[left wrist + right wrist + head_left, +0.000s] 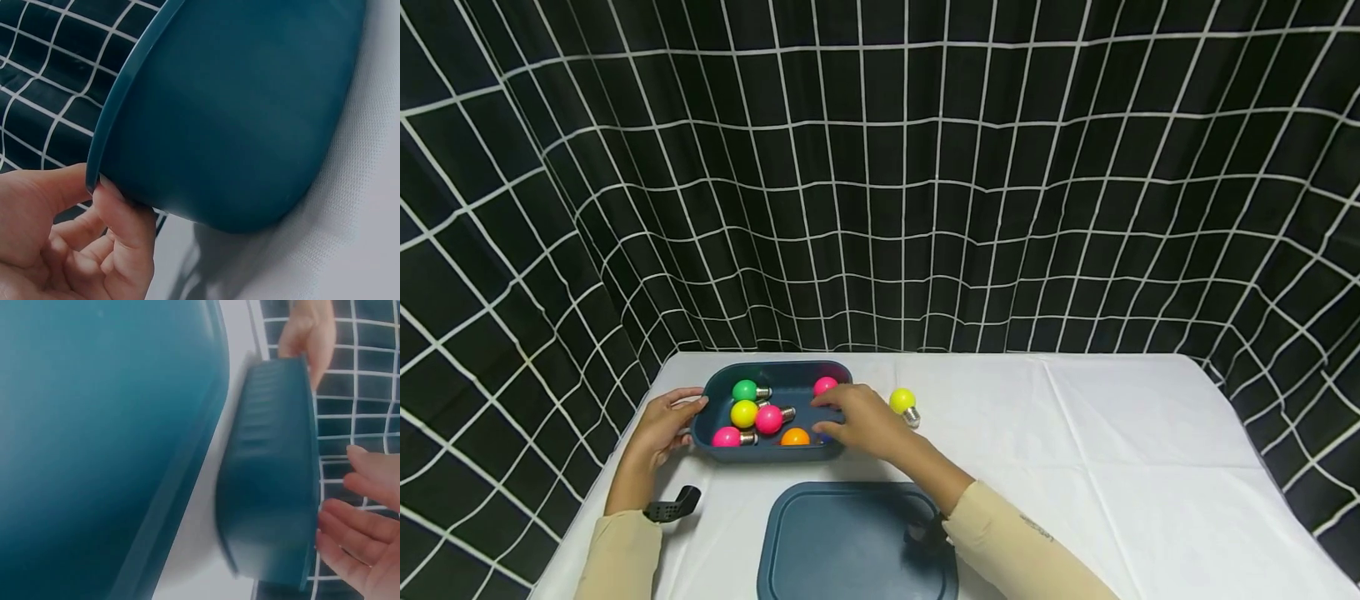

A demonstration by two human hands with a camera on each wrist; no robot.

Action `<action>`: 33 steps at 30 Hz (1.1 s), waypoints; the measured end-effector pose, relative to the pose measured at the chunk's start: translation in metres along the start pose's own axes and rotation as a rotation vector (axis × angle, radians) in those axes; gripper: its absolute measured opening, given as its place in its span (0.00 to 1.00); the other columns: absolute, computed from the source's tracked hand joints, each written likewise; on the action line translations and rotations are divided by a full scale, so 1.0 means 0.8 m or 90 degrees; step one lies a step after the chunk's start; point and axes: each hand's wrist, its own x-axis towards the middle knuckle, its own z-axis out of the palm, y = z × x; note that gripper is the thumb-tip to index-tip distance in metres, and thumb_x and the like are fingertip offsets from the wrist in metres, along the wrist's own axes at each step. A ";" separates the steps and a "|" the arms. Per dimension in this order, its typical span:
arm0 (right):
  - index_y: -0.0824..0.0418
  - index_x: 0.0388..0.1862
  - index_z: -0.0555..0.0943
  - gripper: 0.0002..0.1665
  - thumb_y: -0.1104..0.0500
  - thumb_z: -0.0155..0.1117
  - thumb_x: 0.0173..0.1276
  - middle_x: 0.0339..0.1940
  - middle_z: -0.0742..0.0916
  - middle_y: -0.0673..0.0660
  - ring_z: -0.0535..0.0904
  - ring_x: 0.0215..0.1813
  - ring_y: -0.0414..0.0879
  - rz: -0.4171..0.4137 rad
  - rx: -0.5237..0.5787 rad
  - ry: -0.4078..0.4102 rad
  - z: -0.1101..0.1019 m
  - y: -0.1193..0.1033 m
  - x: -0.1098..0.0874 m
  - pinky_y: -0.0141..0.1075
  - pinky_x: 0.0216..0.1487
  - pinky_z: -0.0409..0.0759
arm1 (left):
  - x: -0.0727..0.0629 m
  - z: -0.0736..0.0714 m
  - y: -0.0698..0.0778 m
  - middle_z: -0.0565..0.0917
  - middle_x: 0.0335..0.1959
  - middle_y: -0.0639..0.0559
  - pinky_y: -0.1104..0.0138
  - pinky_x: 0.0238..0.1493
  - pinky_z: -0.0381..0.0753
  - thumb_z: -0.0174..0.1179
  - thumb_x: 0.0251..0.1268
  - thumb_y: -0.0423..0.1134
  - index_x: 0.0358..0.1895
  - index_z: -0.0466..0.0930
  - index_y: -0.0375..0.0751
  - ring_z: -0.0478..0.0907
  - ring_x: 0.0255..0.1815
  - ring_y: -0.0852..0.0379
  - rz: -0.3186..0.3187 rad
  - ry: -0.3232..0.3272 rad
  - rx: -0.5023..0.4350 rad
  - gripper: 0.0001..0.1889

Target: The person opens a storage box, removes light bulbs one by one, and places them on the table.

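Note:
A dark blue plastic container (760,454) holds several coloured light bulbs: green (745,391), yellow (743,414), pink (768,419) and orange (795,437) ones. My left hand (662,425) is at its left end; the left wrist view shows thumb and finger pinching the rim (112,119). Over the right end reaches my right hand (865,421), fingers loosely spread, partly covering a pink bulb (824,385) and something blue. In the right wrist view, those fingers (350,519) lie beside the rim, with no bulb visible between them. A yellow bulb (902,400) lies on the cloth just beyond this hand.
A flat blue lid (842,542) lies on the white tablecloth (1112,458) in front of the container, partly beneath the right forearm. Black cloth with a white grid (925,208) hangs behind the table and along both sides.

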 end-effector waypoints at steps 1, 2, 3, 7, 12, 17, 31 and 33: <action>0.63 0.55 0.86 0.21 0.57 0.76 0.64 0.50 0.89 0.56 0.84 0.51 0.50 -0.005 -0.011 -0.013 0.002 -0.001 0.003 0.42 0.56 0.82 | 0.000 0.000 0.000 0.84 0.30 0.57 0.75 0.20 0.78 0.59 0.76 0.40 0.69 0.66 0.30 0.77 0.21 0.64 -0.001 0.004 0.001 0.26; 0.63 0.55 0.86 0.21 0.57 0.76 0.65 0.50 0.89 0.56 0.84 0.52 0.50 -0.013 -0.021 -0.025 0.004 -0.002 0.006 0.42 0.57 0.82 | 0.001 -0.001 0.000 0.85 0.31 0.57 0.75 0.21 0.78 0.60 0.76 0.40 0.69 0.66 0.31 0.78 0.21 0.64 -0.003 0.008 0.002 0.26; 0.63 0.55 0.86 0.21 0.57 0.76 0.65 0.50 0.90 0.55 0.84 0.53 0.49 -0.016 -0.027 -0.037 0.007 -0.003 0.009 0.41 0.58 0.81 | 0.001 -0.001 0.000 0.85 0.31 0.56 0.75 0.21 0.78 0.60 0.76 0.40 0.69 0.67 0.31 0.78 0.22 0.64 -0.004 0.010 0.003 0.26; 0.64 0.54 0.86 0.19 0.59 0.74 0.66 0.50 0.90 0.55 0.84 0.55 0.49 -0.034 -0.040 -0.063 0.015 -0.004 0.018 0.40 0.59 0.81 | 0.003 0.000 0.000 0.85 0.32 0.56 0.74 0.21 0.79 0.60 0.75 0.40 0.69 0.67 0.31 0.79 0.23 0.63 -0.004 0.012 0.001 0.26; 0.64 0.53 0.87 0.16 0.62 0.72 0.68 0.49 0.90 0.57 0.85 0.53 0.51 -0.032 -0.032 -0.086 0.025 -0.001 0.025 0.39 0.57 0.82 | 0.005 0.000 -0.002 0.85 0.32 0.56 0.75 0.19 0.77 0.60 0.75 0.39 0.70 0.66 0.30 0.78 0.23 0.63 -0.002 0.002 -0.012 0.27; 0.63 0.52 0.87 0.14 0.65 0.70 0.68 0.47 0.90 0.56 0.85 0.51 0.50 -0.041 -0.035 -0.116 0.034 0.002 0.030 0.37 0.56 0.82 | 0.007 -0.002 -0.002 0.84 0.30 0.57 0.75 0.18 0.76 0.60 0.75 0.39 0.71 0.65 0.30 0.77 0.23 0.64 -0.006 0.001 -0.021 0.27; 0.62 0.54 0.88 0.17 0.65 0.74 0.65 0.46 0.91 0.53 0.84 0.44 0.45 -0.052 -0.030 -0.175 0.037 0.004 0.046 0.29 0.48 0.82 | 0.006 -0.003 -0.001 0.83 0.30 0.57 0.76 0.17 0.76 0.60 0.76 0.38 0.71 0.65 0.29 0.76 0.22 0.64 0.000 -0.002 -0.024 0.27; 0.62 0.54 0.88 0.18 0.65 0.74 0.64 0.45 0.91 0.53 0.82 0.41 0.44 -0.050 -0.028 -0.178 0.039 0.005 0.048 0.27 0.44 0.81 | 0.005 -0.002 0.000 0.83 0.30 0.56 0.76 0.18 0.76 0.60 0.76 0.38 0.71 0.65 0.29 0.76 0.22 0.64 0.001 -0.001 -0.020 0.27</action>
